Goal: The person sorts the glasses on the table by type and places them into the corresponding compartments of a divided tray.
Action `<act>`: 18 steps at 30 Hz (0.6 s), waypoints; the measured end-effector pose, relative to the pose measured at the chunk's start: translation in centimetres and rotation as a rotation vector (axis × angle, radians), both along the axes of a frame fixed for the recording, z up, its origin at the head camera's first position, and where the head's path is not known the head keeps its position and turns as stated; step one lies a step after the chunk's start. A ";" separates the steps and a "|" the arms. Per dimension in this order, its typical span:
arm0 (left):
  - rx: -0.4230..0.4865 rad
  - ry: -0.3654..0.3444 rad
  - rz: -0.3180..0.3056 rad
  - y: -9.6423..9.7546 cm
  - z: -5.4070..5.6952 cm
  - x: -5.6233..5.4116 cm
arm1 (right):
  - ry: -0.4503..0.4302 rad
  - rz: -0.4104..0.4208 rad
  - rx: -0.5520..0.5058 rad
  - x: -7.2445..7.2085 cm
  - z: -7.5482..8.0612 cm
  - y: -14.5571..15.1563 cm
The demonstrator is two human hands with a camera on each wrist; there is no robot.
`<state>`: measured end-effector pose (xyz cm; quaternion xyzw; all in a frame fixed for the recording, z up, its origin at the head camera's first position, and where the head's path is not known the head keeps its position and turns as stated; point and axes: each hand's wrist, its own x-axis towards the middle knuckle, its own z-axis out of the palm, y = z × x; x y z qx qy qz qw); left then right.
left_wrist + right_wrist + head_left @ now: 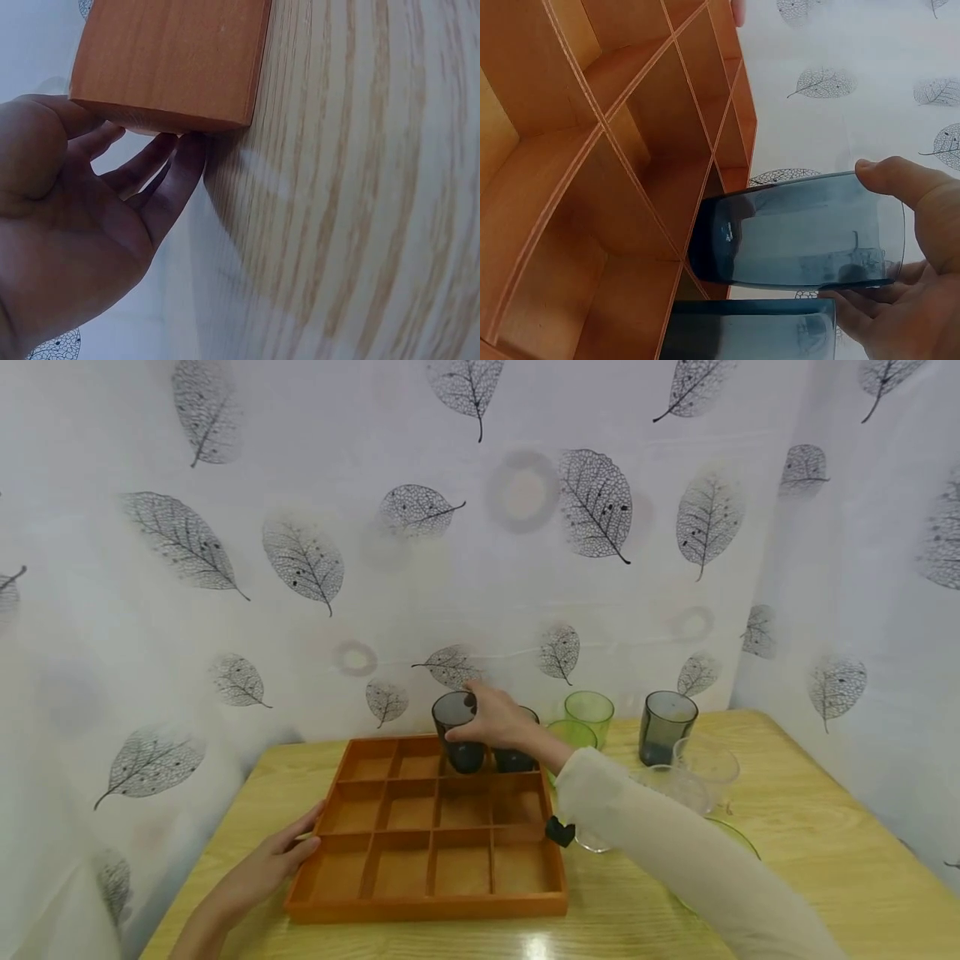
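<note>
My right hand [491, 722] holds a dark grey-blue glass [453, 714] near its rim, thumb on one side and fingers on the other. The glass's base is at the third compartment from the left in the back row of an orange-brown wooden tray [427, 910]. A matching dark glass [757, 334] stands beside it in the back right compartment, partly behind my right hand in the head view. At the tray's left side rests my left hand [262, 864]. In the left wrist view its fairly straight fingers [180, 172] touch the tray's side.
Right of the tray stand green glasses [590, 714], another dark glass [667, 727] and clear glasses [708, 760]. My right sleeve [675, 843] hides part of a green-rimmed glass [738, 835]. Behind the wooden table [810, 827] hangs a leaf-patterned curtain [480, 585].
</note>
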<state>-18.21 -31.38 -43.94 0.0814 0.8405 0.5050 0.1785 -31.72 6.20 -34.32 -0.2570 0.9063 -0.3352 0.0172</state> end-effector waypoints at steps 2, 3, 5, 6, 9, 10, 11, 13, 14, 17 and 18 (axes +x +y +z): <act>-0.003 0.005 -0.001 0.0 0.0 0.0 | 0.019 0.016 0.021 0.0 0.0 0.0; -0.003 0.005 0.002 0.0 0.0 0.0 | 0.024 0.022 0.030 0.0 -0.1 0.0; -0.007 0.008 0.005 0.0 0.0 0.1 | 0.034 0.029 0.049 0.0 -0.2 -0.1; -0.006 0.010 0.005 0.1 0.0 0.1 | 0.036 0.032 0.056 -0.1 -0.3 -0.1; -0.010 0.020 0.011 0.2 0.1 0.1 | 0.038 0.045 0.087 -0.3 -0.7 -0.2; -0.010 0.022 0.011 0.2 0.1 0.1 | 0.039 0.048 0.097 -0.4 -0.8 -0.3; -0.009 0.025 0.012 0.3 0.1 0.1 | 0.038 0.052 0.107 -0.4 -0.9 -0.3; -0.009 0.025 0.014 0.3 0.1 0.2 | 0.027 0.055 0.107 -0.6 -1.0 -0.3; -0.013 0.027 0.015 0.3 0.2 0.2 | 0.023 0.056 0.098 -0.6 -0.9 -0.3; -0.016 0.024 0.016 0.4 0.2 0.3 | 0.005 0.052 0.050 -0.7 -0.7 0.0; -0.016 0.021 0.017 0.4 0.2 0.3 | 0.001 0.049 0.032 -0.7 -0.7 0.1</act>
